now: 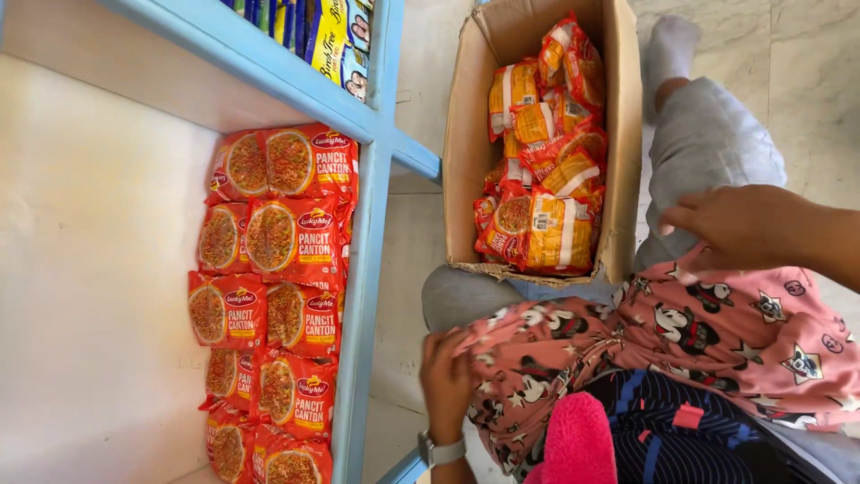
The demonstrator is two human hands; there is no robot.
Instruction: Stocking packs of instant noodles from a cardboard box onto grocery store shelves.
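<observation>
Blue shelf (367,233) already carries rows of red noodle packets (278,296); the cardboard box (466,161) holds plenty more packets (542,161) (orange and red). Left hand (445,381) grips pink patterned cloth (681,336); right hand (739,224) rests loose, holding nothing.

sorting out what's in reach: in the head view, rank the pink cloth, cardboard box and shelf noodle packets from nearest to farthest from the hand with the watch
From the left hand:
1. pink cloth, touching it.
2. cardboard box, above the hand.
3. shelf noodle packets, across the blue frame.
The last two are close.
</observation>
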